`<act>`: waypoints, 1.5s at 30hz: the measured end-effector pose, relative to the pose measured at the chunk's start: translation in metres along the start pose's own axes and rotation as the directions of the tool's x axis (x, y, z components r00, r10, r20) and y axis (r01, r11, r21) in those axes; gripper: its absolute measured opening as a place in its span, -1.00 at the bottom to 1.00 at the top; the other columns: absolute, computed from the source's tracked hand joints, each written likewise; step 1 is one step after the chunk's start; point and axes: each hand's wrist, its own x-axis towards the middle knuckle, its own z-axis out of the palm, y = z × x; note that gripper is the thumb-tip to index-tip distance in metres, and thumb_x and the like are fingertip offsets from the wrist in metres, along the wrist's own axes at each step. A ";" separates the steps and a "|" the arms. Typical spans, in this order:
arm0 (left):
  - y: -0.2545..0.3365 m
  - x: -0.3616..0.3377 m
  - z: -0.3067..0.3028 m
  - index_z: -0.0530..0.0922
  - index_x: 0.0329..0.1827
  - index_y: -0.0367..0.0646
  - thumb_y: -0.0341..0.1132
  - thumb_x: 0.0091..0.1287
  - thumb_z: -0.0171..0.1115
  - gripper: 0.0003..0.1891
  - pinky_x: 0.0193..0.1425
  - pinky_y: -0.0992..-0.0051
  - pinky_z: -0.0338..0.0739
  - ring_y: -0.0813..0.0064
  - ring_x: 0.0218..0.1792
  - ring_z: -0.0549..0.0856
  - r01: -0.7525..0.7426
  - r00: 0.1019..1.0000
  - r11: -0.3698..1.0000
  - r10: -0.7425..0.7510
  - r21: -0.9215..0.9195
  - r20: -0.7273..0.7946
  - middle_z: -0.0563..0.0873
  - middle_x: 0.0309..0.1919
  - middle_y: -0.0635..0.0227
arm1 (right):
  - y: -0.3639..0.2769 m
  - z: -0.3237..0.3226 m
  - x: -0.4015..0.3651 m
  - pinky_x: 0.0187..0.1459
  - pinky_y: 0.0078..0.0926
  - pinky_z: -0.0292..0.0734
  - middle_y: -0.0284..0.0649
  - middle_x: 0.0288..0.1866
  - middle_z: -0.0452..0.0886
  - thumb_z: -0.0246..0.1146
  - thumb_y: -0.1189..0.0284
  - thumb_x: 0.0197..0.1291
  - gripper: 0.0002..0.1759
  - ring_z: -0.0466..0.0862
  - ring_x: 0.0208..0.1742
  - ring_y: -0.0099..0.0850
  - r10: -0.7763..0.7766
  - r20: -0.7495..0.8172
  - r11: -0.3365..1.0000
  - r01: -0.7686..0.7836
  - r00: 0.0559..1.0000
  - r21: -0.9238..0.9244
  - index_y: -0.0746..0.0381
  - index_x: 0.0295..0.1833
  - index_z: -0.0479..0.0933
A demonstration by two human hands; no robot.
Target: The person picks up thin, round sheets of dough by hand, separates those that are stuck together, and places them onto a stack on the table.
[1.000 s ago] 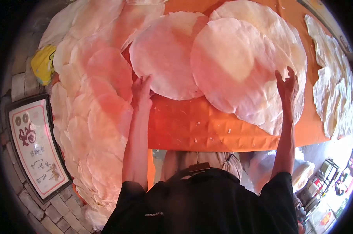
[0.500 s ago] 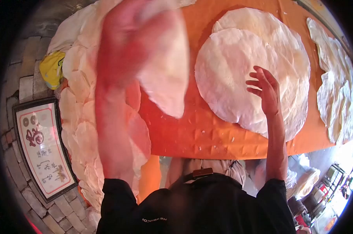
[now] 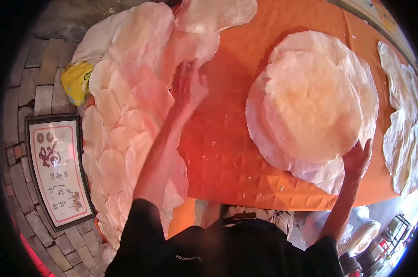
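Observation:
On the right of the orange-covered table (image 3: 225,152) lies a stack of large, thin, pale round flatbreads (image 3: 264,134). A rounder flatbread (image 3: 315,104) tops it. My right hand (image 3: 358,158) is at the stack's lower right edge, its fingers spread beside the top flatbread; any contact underneath is hidden. My left hand (image 3: 189,86), slightly blurred, hovers by the right side of a broad heap of overlapping flatbreads (image 3: 121,152). Its thumb stands apart from its fingers, and I see nothing held.
More wrinkled sheets (image 3: 403,124) lie along the table's far right. A yellow cloth (image 3: 76,82) and a framed sign with writing (image 3: 58,171) are left of the heap, by the brick floor (image 3: 45,99). Plastic bags (image 3: 363,233) sit below the table at lower right.
The flatbread by my left hand is gone from there, and a round one now tops the stack. My left hand has come down; my right has moved to the stack's lower right edge.

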 end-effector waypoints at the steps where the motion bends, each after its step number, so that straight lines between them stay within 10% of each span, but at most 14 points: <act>1: -0.020 0.004 0.008 0.47 0.11 -0.23 -0.40 0.11 0.25 -0.55 0.22 0.22 0.41 0.09 0.14 0.51 0.062 0.997 0.994 -0.066 0.089 0.047 0.52 0.12 0.11 | 0.000 -0.008 0.002 0.22 -0.13 0.39 0.02 0.30 0.38 0.08 -0.05 0.27 -0.24 0.44 0.25 -0.11 -0.093 -0.101 0.960 0.062 0.991 -0.273 0.33 0.35 0.26; 7: -0.114 0.021 0.029 0.62 -0.17 -0.17 -0.37 0.15 0.22 -0.81 -0.13 0.13 0.54 0.05 -0.18 0.66 0.170 0.967 0.961 -0.206 0.218 0.154 0.67 -0.29 0.08 | -0.010 0.003 0.014 0.11 -0.30 0.46 -0.01 0.18 0.48 0.35 0.23 0.16 -0.32 0.53 0.13 -0.29 -0.818 0.152 -0.061 0.179 0.554 -0.982 0.27 0.32 0.32; 13: -0.105 0.087 -0.083 0.54 -0.44 -0.17 -0.33 0.21 0.16 -0.88 -0.32 0.15 0.51 0.03 -0.38 0.66 -0.057 0.998 0.973 0.061 0.225 -0.008 0.64 -0.50 0.08 | 0.034 0.072 0.010 -0.11 -0.56 0.53 -0.25 -0.12 0.64 0.26 0.41 0.24 -0.60 0.62 -0.15 -0.49 -0.564 0.293 0.186 0.465 0.772 -0.866 0.24 0.19 0.49; 17: -0.029 0.023 -0.114 0.54 -0.37 -0.10 -0.41 0.15 0.16 -0.98 -0.40 0.19 0.51 0.09 -0.43 0.62 -0.333 0.942 0.942 0.331 0.031 0.059 0.60 -0.51 0.19 | 0.113 0.130 0.001 -0.15 -0.49 0.58 -0.21 -0.12 0.64 0.14 0.18 0.34 -0.51 0.66 -0.18 -0.43 0.097 0.235 0.757 0.082 0.967 -0.649 0.28 0.25 0.40; 20: 0.030 -0.075 -0.087 0.54 -0.26 -0.17 -0.48 0.07 0.13 -0.84 -0.39 0.29 0.55 0.18 -0.39 0.63 -0.366 0.903 0.927 0.375 -0.081 0.210 0.61 -0.42 0.22 | 0.154 0.157 -0.005 -0.16 -0.44 0.60 -0.14 -0.09 0.64 0.13 0.03 0.32 -0.39 0.68 -0.20 -0.33 0.522 0.289 0.841 -0.428 0.803 -0.331 0.30 0.25 0.38; 23: 0.068 -0.167 -0.066 0.58 -0.05 -0.20 -0.48 0.10 0.21 -0.69 -0.06 0.26 0.57 0.14 -0.14 0.66 -0.173 0.870 0.939 0.287 -0.298 0.401 0.66 -0.20 0.12 | 0.169 0.173 -0.027 -0.09 -0.39 0.60 -0.11 -0.09 0.63 0.11 0.10 0.33 -0.45 0.67 -0.15 -0.31 0.393 0.201 0.919 -0.387 0.897 -0.069 0.31 0.23 0.41; 26: 0.102 -0.222 -0.079 0.55 0.01 -0.23 -0.35 0.22 0.24 -0.70 -0.04 0.30 0.57 0.18 -0.11 0.67 0.151 0.910 0.908 0.027 -0.391 0.413 0.65 -0.16 0.07 | 0.184 0.130 -0.016 -0.06 -0.44 0.57 -0.15 -0.08 0.63 0.18 0.29 0.26 -0.55 0.65 -0.13 -0.39 0.260 0.079 0.712 -0.136 0.962 -0.689 0.34 0.18 0.46; 29: 0.108 -0.271 -0.074 0.49 0.08 -0.30 -0.27 0.28 0.25 -0.63 0.00 0.32 0.57 0.20 -0.08 0.67 0.667 0.611 0.601 -0.104 -0.440 0.785 0.66 -0.12 0.09 | 0.183 0.131 -0.022 -0.26 -0.46 0.60 -0.18 -0.15 0.65 0.24 0.47 0.15 -0.58 0.66 -0.18 -0.44 0.220 0.274 0.684 0.052 0.936 -0.727 0.39 0.13 0.49; 32: 0.091 -0.285 -0.034 0.44 0.17 -0.22 0.05 0.39 -0.12 -0.46 -0.03 0.26 0.57 0.23 -0.05 0.66 0.812 0.151 -0.581 0.109 -0.061 0.983 0.65 -0.03 0.16 | 0.172 0.179 -0.062 -0.27 -0.52 0.58 -0.22 -0.19 0.64 0.25 0.49 0.14 -0.57 0.64 -0.25 -0.50 0.136 0.298 0.769 0.089 0.945 -0.632 0.39 0.14 0.48; 34: 0.085 -0.288 -0.021 0.35 0.29 -0.14 0.10 0.46 -0.30 -0.43 0.05 0.20 0.56 0.25 0.10 0.59 0.631 0.674 -0.431 -0.107 -0.645 0.731 0.57 0.13 0.25 | 0.159 0.172 -0.076 -0.28 -0.56 0.57 -0.25 -0.24 0.63 0.25 0.52 0.13 -0.55 0.62 -0.30 -0.53 0.121 0.262 0.743 0.088 0.957 -0.663 0.39 0.17 0.46; 36: 0.086 -0.286 -0.012 0.29 0.34 -0.14 0.09 0.48 -0.24 -0.43 0.12 0.18 0.53 0.24 0.17 0.55 0.446 0.728 -0.383 -0.370 -0.809 0.577 0.53 0.20 0.23 | 0.138 0.156 -0.084 -0.24 -0.53 0.57 -0.27 -0.26 0.64 0.25 0.54 0.13 -0.53 0.62 -0.31 -0.52 0.173 0.207 0.709 0.024 0.963 -0.705 0.37 0.19 0.45; 38: 0.094 -0.231 -0.045 0.26 0.37 -0.15 0.11 0.46 -0.15 -0.40 0.19 0.16 0.50 0.22 0.20 0.54 -0.003 0.539 -0.927 -0.318 -0.376 0.780 0.52 0.22 0.19 | 0.123 0.099 -0.065 -0.15 -0.46 0.56 -0.19 -0.19 0.64 0.29 0.52 0.10 -0.49 0.63 -0.23 -0.45 0.193 0.133 0.634 -0.020 0.972 -0.773 0.37 0.21 0.43; 43: 0.090 -0.239 -0.025 0.22 0.40 -0.09 0.08 0.46 -0.10 -0.42 0.24 0.21 0.48 0.25 0.26 0.48 0.187 0.648 -0.875 -0.232 -0.447 0.725 0.48 0.25 0.22 | 0.142 0.074 -0.061 0.06 -0.28 0.50 0.08 0.09 0.53 0.45 0.39 -0.05 -0.36 0.56 0.09 -0.11 -0.360 0.510 -0.302 0.420 0.781 -0.856 0.32 0.18 0.44; 45: 0.097 -0.232 -0.033 0.23 0.39 -0.10 0.07 0.46 -0.09 -0.42 0.21 0.27 0.50 0.28 0.23 0.50 0.238 0.645 -0.829 -0.254 -0.506 0.720 0.51 0.22 0.23 | 0.158 0.109 -0.075 0.10 -0.30 0.48 0.04 0.06 0.57 0.47 0.40 -0.09 -0.40 0.58 0.09 -0.10 -0.206 0.609 -0.203 0.575 0.766 -0.793 0.30 0.12 0.49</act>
